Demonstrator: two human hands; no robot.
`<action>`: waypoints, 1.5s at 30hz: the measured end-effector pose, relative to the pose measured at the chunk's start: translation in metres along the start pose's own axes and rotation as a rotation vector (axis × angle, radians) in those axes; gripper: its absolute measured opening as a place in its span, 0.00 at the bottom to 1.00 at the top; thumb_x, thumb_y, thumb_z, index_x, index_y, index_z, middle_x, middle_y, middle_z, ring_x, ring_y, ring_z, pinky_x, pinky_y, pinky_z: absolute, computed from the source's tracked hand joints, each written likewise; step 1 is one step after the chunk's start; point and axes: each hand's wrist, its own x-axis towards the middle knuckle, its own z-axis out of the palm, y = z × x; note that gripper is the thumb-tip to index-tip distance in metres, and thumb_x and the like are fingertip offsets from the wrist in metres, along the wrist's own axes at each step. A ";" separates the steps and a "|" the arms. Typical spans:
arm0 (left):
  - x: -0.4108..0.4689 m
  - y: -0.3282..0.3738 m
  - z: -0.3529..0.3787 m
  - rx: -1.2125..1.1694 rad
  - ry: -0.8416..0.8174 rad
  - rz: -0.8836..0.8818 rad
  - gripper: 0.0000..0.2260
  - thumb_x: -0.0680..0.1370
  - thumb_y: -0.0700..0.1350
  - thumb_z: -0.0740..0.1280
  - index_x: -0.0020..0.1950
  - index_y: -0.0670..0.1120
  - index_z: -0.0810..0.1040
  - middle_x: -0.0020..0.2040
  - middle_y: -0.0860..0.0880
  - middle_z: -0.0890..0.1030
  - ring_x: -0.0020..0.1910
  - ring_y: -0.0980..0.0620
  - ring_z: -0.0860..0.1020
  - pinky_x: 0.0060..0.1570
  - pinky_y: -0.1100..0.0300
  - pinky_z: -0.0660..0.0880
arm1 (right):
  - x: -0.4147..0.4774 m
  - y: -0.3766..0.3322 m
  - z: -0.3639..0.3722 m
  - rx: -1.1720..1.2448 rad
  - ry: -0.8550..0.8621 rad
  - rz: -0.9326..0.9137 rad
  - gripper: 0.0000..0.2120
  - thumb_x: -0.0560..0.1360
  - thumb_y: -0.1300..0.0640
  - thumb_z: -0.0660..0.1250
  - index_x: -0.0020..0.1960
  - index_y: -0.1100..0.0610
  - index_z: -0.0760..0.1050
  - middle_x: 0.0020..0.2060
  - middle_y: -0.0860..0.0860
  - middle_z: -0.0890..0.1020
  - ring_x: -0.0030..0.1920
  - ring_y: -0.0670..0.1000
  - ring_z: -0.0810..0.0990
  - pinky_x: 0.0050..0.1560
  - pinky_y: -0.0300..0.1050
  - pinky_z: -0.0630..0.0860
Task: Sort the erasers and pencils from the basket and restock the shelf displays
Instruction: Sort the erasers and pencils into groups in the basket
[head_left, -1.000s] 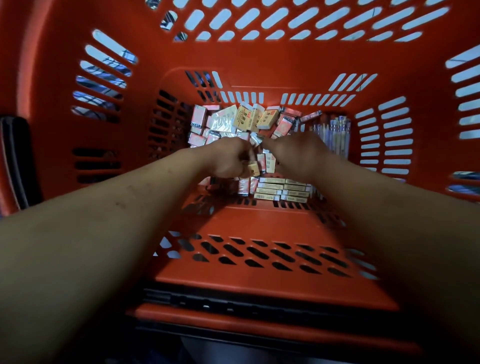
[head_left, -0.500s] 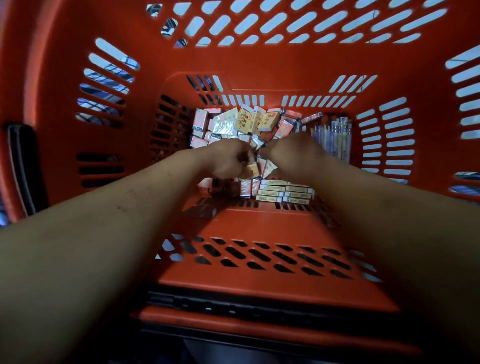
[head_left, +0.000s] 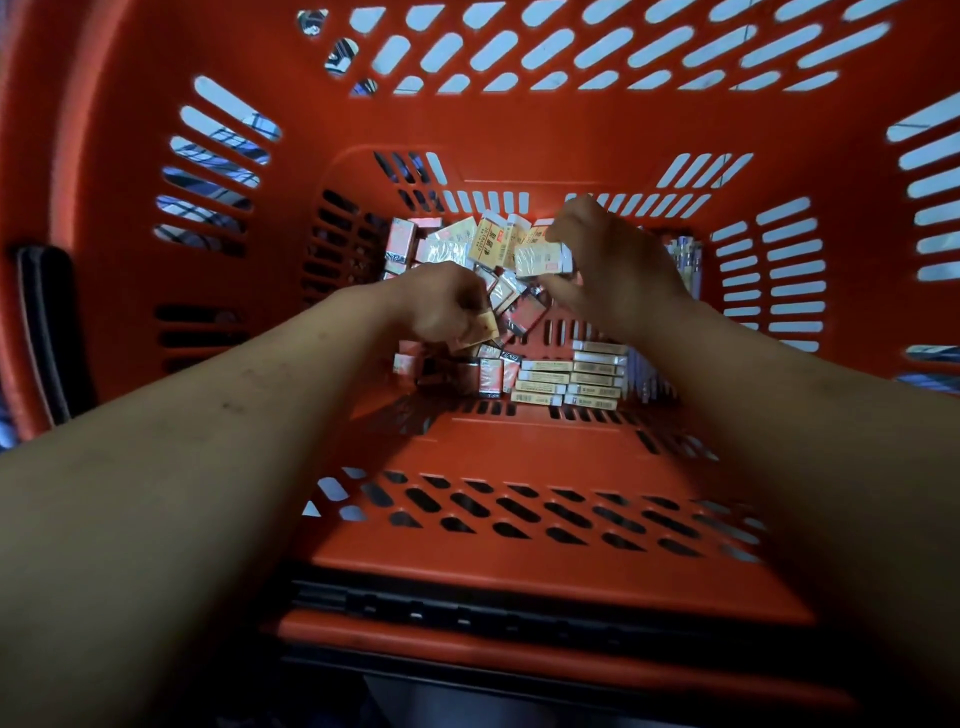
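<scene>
Both my arms reach down into a deep red plastic basket (head_left: 519, 124). My right hand (head_left: 613, 265) pinches a yellow-and-white boxed eraser (head_left: 543, 258) lifted above the loose pile of erasers (head_left: 452, 244) at the far end. My left hand (head_left: 441, 306) is curled around small erasers, one orange corner (head_left: 487, 326) showing below its fingers. A neat row of yellow erasers (head_left: 571, 382) lies on the basket floor near me, with red ones (head_left: 485, 374) to its left. Pencils (head_left: 688, 262) stand bundled at the right wall, partly hidden by my right hand.
The basket's slotted walls (head_left: 779, 270) close in on all sides. Its near rim and a black handle bar (head_left: 467, 608) cross the bottom of the view. A dark strap (head_left: 47, 332) hangs outside the left wall.
My right hand has drawn away from the left and risen toward the far end, now holding a yellow-and-white eraser. The left hand stays curled in nearly the same place.
</scene>
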 end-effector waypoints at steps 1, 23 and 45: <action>-0.001 0.001 0.000 -0.002 0.002 0.004 0.13 0.74 0.36 0.70 0.57 0.43 0.82 0.54 0.44 0.84 0.54 0.43 0.80 0.53 0.52 0.77 | 0.003 -0.002 0.000 -0.011 -0.005 0.004 0.23 0.73 0.50 0.75 0.64 0.58 0.75 0.62 0.54 0.76 0.56 0.62 0.80 0.48 0.58 0.79; 0.006 0.029 0.050 -0.215 -0.039 0.218 0.14 0.80 0.43 0.69 0.63 0.44 0.70 0.49 0.45 0.79 0.49 0.45 0.78 0.49 0.54 0.74 | 0.015 -0.002 -0.001 0.033 0.028 0.005 0.15 0.81 0.56 0.64 0.66 0.61 0.73 0.59 0.59 0.77 0.59 0.63 0.76 0.50 0.55 0.74; 0.004 0.029 0.036 0.235 0.057 0.129 0.24 0.78 0.42 0.67 0.72 0.40 0.63 0.58 0.36 0.78 0.55 0.36 0.76 0.45 0.51 0.69 | 0.014 0.018 -0.041 0.368 -0.380 0.303 0.15 0.71 0.51 0.71 0.45 0.63 0.80 0.39 0.59 0.83 0.41 0.57 0.82 0.41 0.50 0.75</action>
